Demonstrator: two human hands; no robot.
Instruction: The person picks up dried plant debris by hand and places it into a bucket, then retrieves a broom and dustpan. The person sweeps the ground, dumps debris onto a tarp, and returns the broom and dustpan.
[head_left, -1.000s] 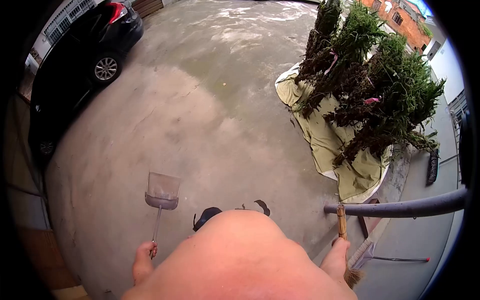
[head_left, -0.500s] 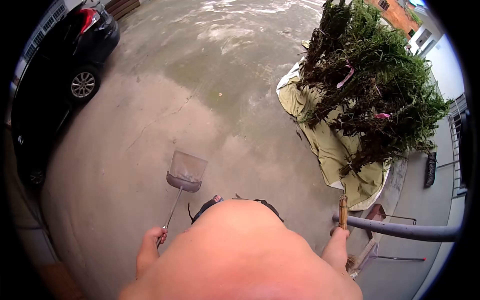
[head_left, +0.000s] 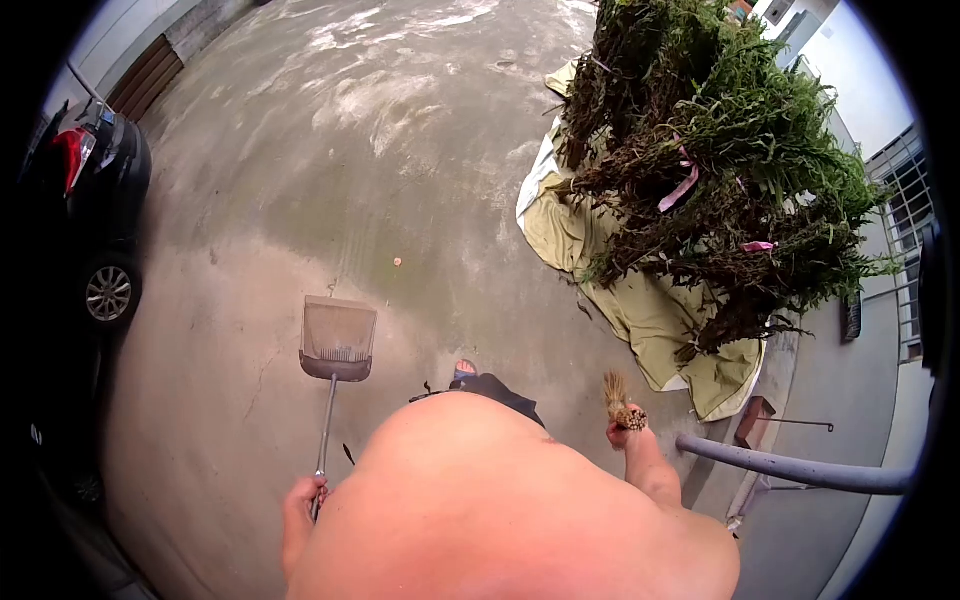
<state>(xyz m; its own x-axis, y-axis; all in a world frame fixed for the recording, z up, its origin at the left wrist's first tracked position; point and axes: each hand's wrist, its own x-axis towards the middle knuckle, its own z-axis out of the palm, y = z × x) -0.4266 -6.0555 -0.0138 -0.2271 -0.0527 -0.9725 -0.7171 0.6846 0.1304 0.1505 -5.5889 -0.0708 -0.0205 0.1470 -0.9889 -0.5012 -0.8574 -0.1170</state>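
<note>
We see a long-handled dustpan in the left hand, its slim metal rod running forward from the fist to a squarish, dull brownish pan. A row of comb-like teeth lines the darker back of the pan, and its wide lip faces away from the body; we cannot tell whether it touches the concrete floor. In the right hand we find a straw broom, its bundled stalk ends turned up toward us, its bristles fanning out ahead.

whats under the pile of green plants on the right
A greenish tarp shows under the plants, spread on the concrete. They cover part of it, so whatever lies there can't be seen.
</note>
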